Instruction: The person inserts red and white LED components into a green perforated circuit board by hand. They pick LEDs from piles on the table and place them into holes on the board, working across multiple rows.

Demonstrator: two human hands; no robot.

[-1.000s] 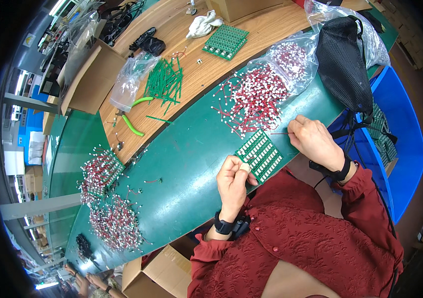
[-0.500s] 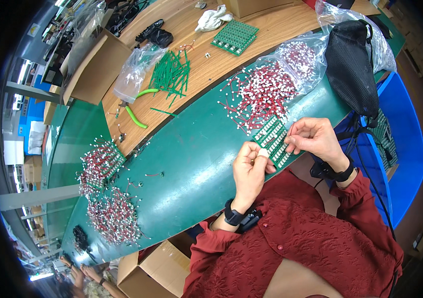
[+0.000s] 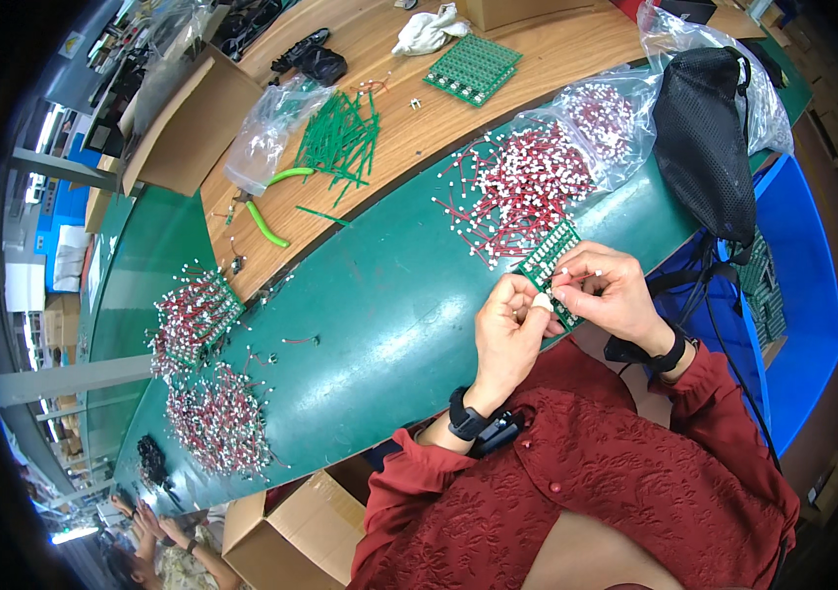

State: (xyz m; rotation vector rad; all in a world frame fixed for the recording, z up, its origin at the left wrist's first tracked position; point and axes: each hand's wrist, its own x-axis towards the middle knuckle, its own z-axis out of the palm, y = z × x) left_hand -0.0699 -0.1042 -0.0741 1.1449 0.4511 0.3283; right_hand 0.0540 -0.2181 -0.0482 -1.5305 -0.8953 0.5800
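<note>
Well, from where I stand the person's two hands meet over a small green circuit board (image 3: 549,256), held just above the near edge of the green worktop (image 3: 370,324). The left hand (image 3: 507,336) has its lower edge nipped between thumb and fingers; the right hand (image 3: 621,297) comes in from three o'clock, thumb and forefinger pinching a red wire (image 3: 595,275) whose white end pokes out — the fingertips hide where its other end sits. Taking the board as centre, a loose heap of red-and-white wires (image 3: 522,182) lies at twelve o'clock, a black mesh bag (image 3: 702,138) at two, a blue bin (image 3: 814,285) at three, green strips (image 3: 342,138) at ten and green-handled cutters (image 3: 264,226) at nine.
</note>
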